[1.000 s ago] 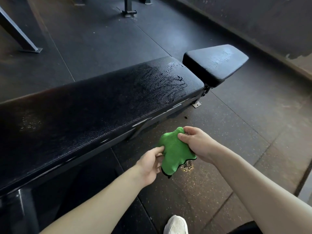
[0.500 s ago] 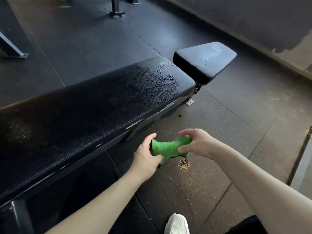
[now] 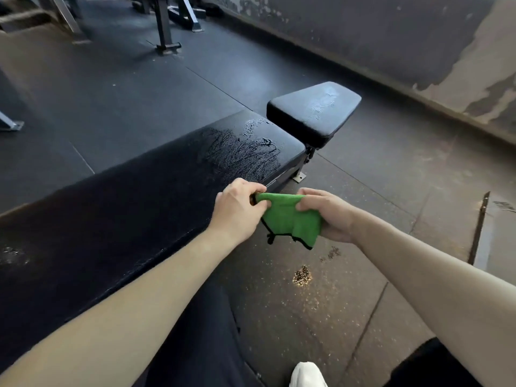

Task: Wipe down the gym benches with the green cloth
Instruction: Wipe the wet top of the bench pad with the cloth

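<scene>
A long black padded gym bench [image 3: 134, 208] runs from lower left toward the middle, with wet streaks near its far end. Its separate black seat pad [image 3: 312, 113] lies beyond, also damp on top. The green cloth [image 3: 290, 222], edged in black, is stretched between both hands just off the bench's near edge. My left hand [image 3: 237, 210] grips the cloth's left end with curled fingers. My right hand [image 3: 329, 216] grips the right end, and a flap hangs below.
Dark rubber floor tiles [image 3: 391, 191] surround the bench, with a small speckled patch [image 3: 302, 276] below the cloth. Metal rack legs [image 3: 167, 46] stand at the back. A worn wall [image 3: 391, 37] runs along the right. My white shoe [image 3: 307, 375] shows at the bottom.
Both hands have risen toward the bench edge with the cloth, which is now pulled wider between them. The view has tilted up, showing more wall and racks.
</scene>
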`<state>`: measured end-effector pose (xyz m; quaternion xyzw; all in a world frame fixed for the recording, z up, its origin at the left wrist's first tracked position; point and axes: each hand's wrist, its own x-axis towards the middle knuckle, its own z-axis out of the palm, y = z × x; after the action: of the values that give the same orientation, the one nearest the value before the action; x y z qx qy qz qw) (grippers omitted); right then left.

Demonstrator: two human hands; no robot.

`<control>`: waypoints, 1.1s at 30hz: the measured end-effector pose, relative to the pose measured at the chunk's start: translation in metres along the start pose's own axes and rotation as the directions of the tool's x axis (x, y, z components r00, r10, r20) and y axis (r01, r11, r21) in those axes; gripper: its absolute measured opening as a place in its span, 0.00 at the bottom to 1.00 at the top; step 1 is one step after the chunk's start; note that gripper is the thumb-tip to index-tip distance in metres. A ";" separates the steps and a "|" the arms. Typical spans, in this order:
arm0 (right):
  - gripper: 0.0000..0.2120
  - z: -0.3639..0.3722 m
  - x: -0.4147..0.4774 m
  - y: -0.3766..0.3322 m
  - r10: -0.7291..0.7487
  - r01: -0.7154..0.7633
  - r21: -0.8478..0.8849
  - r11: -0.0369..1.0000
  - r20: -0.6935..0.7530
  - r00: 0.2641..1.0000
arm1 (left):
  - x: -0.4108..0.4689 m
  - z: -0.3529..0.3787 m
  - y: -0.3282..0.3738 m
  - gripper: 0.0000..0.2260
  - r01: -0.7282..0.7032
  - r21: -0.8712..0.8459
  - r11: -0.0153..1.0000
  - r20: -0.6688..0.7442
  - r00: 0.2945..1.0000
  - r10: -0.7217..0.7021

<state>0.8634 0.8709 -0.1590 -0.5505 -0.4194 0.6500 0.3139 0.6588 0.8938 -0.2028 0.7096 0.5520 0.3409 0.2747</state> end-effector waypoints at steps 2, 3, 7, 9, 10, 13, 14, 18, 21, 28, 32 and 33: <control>0.07 -0.005 0.011 -0.012 0.032 -0.029 0.059 0.998 -0.053 0.998 | 0.019 -0.002 0.003 0.13 0.021 -0.006 1.000 0.007 1.000 -0.021; 0.11 -0.009 0.018 -0.018 0.043 -0.034 0.103 0.994 -0.087 0.995 | 0.029 -0.001 0.005 0.13 0.043 0.014 0.999 0.007 0.999 -0.043; 0.04 -0.027 0.054 -0.033 -0.047 0.077 0.098 0.992 -0.280 0.959 | 0.064 0.006 0.004 0.12 0.158 0.174 0.972 -0.020 0.987 -0.157; 0.02 -0.039 0.077 -0.039 -0.176 0.155 -0.083 0.984 -0.389 0.904 | 0.080 0.010 0.003 0.12 0.197 0.285 0.938 -0.034 0.980 -0.196; 0.04 -0.045 0.091 -0.043 -0.268 0.184 -0.227 0.956 -0.427 0.863 | 0.087 0.011 0.003 0.13 0.212 0.350 0.912 -0.041 0.977 -0.211; 0.07 -0.046 0.121 -0.055 -0.525 0.265 -0.547 0.794 -0.397 0.753 | 0.104 0.015 0.004 0.18 0.243 0.544 0.803 -0.047 0.965 -0.259; 0.08 -0.045 0.132 -0.054 -0.581 0.303 -0.604 0.737 -0.337 0.741 | 0.108 0.016 0.005 0.19 0.258 0.595 0.761 -0.055 0.958 -0.281; 0.10 -0.031 0.170 -0.033 -0.616 0.408 -0.827 0.386 0.098 0.781 | 0.113 0.016 0.009 0.25 0.343 0.678 0.650 -0.058 0.907 -0.418; 0.13 -0.030 0.184 -0.015 -0.545 0.512 -0.853 0.104 0.382 0.746 | 0.110 0.020 0.007 0.26 0.407 0.613 0.677 -0.071 0.882 -0.466; 0.26 -0.046 0.199 -0.016 -0.359 0.541 -0.840 -0.040 0.518 0.777 | 0.118 0.025 0.015 0.27 0.447 0.677 0.584 -0.080 0.834 -0.546; 0.25 -0.038 0.206 -0.017 -0.336 0.497 -0.866 -0.053 0.484 0.808 | 0.124 0.026 0.018 0.28 0.461 0.706 0.537 -0.088 0.810 -0.580; 0.26 -0.036 0.207 -0.017 -0.337 0.500 -0.863 -0.073 0.493 0.802 | 0.124 0.026 0.018 0.28 0.460 0.712 0.531 -0.086 0.807 -0.584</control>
<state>0.8569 1.0655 -0.2391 -0.4126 -0.9052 0.0993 0.0220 0.7099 1.0094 -0.1830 0.5850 0.8008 -0.0534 0.1166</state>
